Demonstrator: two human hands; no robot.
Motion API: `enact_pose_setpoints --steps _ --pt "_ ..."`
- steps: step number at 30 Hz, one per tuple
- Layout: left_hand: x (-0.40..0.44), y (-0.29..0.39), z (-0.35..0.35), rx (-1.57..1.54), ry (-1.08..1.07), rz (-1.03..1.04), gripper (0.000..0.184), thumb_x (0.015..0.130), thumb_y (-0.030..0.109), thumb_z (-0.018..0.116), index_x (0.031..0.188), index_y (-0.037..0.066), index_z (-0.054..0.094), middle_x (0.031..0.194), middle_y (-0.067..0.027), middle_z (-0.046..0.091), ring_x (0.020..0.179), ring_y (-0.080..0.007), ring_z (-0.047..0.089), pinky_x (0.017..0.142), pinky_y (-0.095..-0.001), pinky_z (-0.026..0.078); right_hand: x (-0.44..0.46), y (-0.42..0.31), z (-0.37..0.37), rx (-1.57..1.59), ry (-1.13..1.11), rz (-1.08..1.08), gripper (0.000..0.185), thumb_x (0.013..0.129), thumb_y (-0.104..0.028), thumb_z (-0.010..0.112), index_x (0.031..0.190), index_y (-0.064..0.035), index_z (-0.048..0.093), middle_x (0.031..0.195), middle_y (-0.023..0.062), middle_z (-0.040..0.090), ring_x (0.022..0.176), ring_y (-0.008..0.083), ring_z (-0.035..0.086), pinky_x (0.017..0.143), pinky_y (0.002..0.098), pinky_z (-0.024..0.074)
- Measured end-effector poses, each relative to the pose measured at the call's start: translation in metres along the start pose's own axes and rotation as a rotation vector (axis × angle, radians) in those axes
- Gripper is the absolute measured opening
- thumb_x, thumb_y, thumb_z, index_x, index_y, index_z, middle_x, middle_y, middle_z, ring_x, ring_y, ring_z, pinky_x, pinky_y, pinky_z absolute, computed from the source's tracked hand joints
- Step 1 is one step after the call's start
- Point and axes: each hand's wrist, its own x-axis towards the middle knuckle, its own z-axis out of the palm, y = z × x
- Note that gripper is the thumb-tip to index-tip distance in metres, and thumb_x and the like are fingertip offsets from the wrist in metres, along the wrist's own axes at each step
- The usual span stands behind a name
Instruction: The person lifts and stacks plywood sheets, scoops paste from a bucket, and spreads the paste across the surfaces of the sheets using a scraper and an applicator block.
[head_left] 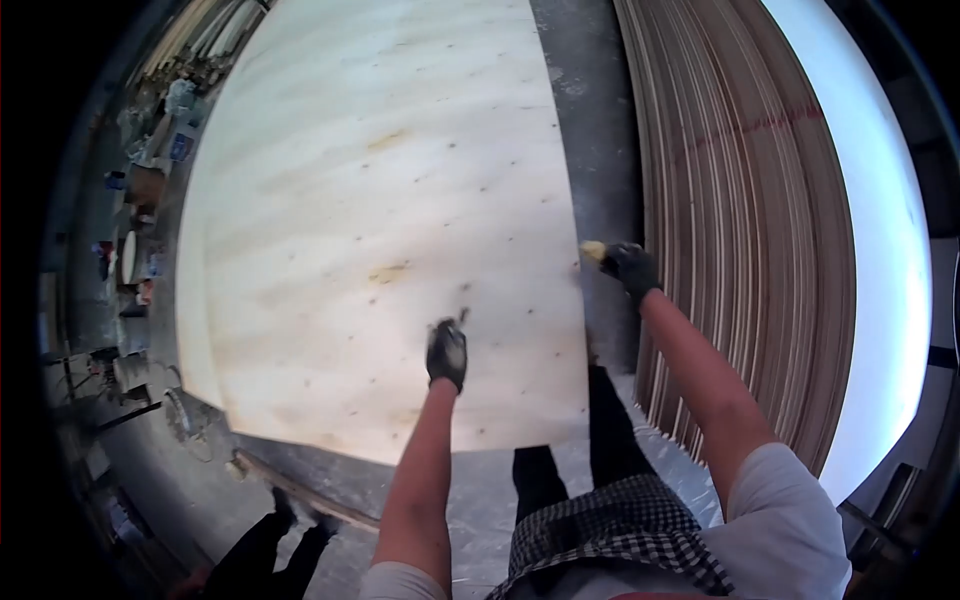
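Note:
A large pale plywood sheet (pixel 330 200) with dark knots and several yellowish patches lies flat in front of me. My left hand (pixel 447 355), in a dark glove, is over its near part with the fingers curled in. A small dark tip shows beyond those fingers, too blurred to name. Just off the sheet's right edge, my right hand (pixel 632 270), also in a dark glove, is closed round a yellowish lump (pixel 593 251). The far end of that lump points toward the sheet.
A tall stack of brown boards (pixel 745 220) stands on the right, with a bright white surface (pixel 880 230) beyond it. Another person's dark-clad legs (pixel 275 550) are at the lower left, near a wooden strip (pixel 310 492) on the floor. Assorted clutter (pixel 140 210) lines the left.

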Motion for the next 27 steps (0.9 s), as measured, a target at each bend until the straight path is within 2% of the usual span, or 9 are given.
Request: enact_pose_setpoints --steps 3,5,6,10,11,12,16,22,27 --pt "0.111 0.034 0.026 -0.033 0.245 0.026 0.013 0.087 0.017 0.050 0.091 0.008 0.058 0.085 -0.0170 0.059 0.081 -0.0360 0.056 0.071 -0.0452 0.043 0.098 0.025 0.020 -0.219 0.200 -0.256 0.037 0.066 -0.020 0.075 0.100 -0.0111 0.064 0.093 0.0105 0.064 0.084 0.0305 0.060 0.074 0.0411 0.0488" --pt "0.172 0.033 0.047 0.060 0.518 0.126 0.016 0.087 0.018 0.051 0.097 0.007 0.059 0.091 -0.0142 0.060 0.086 -0.0317 0.056 0.075 -0.0415 0.044 0.166 0.034 0.031 -0.398 0.109 -0.185 0.029 0.074 -0.017 0.069 0.102 -0.0103 0.063 0.097 0.0133 0.063 0.085 0.0303 0.060 0.074 0.0405 0.0488" --pt "0.200 0.035 0.053 0.101 0.652 0.127 0.019 0.088 0.017 0.050 0.101 0.006 0.059 0.095 -0.0129 0.060 0.088 -0.0285 0.056 0.075 -0.0382 0.045 0.209 0.072 0.055 -0.017 -0.141 0.053 0.038 0.081 -0.025 0.059 0.117 -0.0148 0.051 0.106 0.0137 0.059 0.101 0.0343 0.054 0.084 0.0430 0.0435" --pt "0.240 0.045 0.074 -1.438 0.561 -0.364 0.025 0.089 0.014 0.049 0.110 0.002 0.053 0.092 -0.0048 0.054 0.082 -0.0114 0.049 0.068 -0.0218 0.043 0.331 0.043 0.041 -0.375 0.006 -0.137 0.020 0.080 -0.016 0.055 0.100 -0.0126 0.060 0.096 0.0108 0.063 0.087 0.0304 0.061 0.075 0.0400 0.0486" --pt "0.244 0.037 0.081 -1.059 0.608 -0.272 0.027 0.089 0.012 0.049 0.114 0.000 0.051 0.095 -0.0064 0.053 0.084 -0.0120 0.050 0.067 -0.0228 0.043 0.356 0.040 0.041 -0.433 0.050 -0.163 0.020 0.081 -0.016 0.053 0.100 -0.0124 0.060 0.096 0.0103 0.064 0.087 0.0297 0.061 0.075 0.0392 0.0489" --pt "0.243 0.047 0.068 -1.408 0.527 -0.352 0.029 0.090 0.013 0.049 0.115 -0.001 0.050 0.099 -0.0068 0.052 0.087 -0.0128 0.050 0.069 -0.0223 0.044 0.366 0.041 0.049 -0.483 0.081 -0.180 0.020 0.082 -0.015 0.052 0.100 -0.0121 0.060 0.095 0.0097 0.064 0.088 0.0290 0.062 0.075 0.0383 0.0492" --pt "0.248 0.051 0.073 -1.281 0.610 -0.349 0.032 0.092 0.019 0.047 0.114 -0.003 0.049 0.097 -0.0064 0.050 0.084 -0.0132 0.050 0.068 -0.0215 0.044 0.412 0.028 0.071 -0.579 -0.031 -0.075 0.019 0.084 -0.017 0.047 0.096 -0.0103 0.061 0.094 0.0103 0.065 0.087 0.0280 0.062 0.074 0.0370 0.0500" --pt "0.252 0.052 0.070 -1.279 0.584 -0.397 0.036 0.092 0.025 0.051 0.113 -0.004 0.049 0.091 -0.0057 0.051 0.078 -0.0114 0.049 0.064 -0.0203 0.043 0.366 0.007 0.150 -0.243 -0.034 -0.310 0.023 0.087 -0.021 0.044 0.093 -0.0108 0.063 0.095 0.0141 0.064 0.088 0.0275 0.062 0.078 0.0365 0.0496" --pt "0.254 0.033 0.081 -1.340 0.564 -0.356 0.033 0.090 0.026 0.055 0.111 0.000 0.050 0.086 -0.0032 0.053 0.077 -0.0109 0.049 0.064 -0.0195 0.042 0.233 -0.025 0.089 0.412 -0.247 -0.210 0.024 0.085 -0.016 0.053 0.106 -0.0060 0.061 0.101 0.0141 0.063 0.091 0.0293 0.062 0.083 0.0379 0.0490"
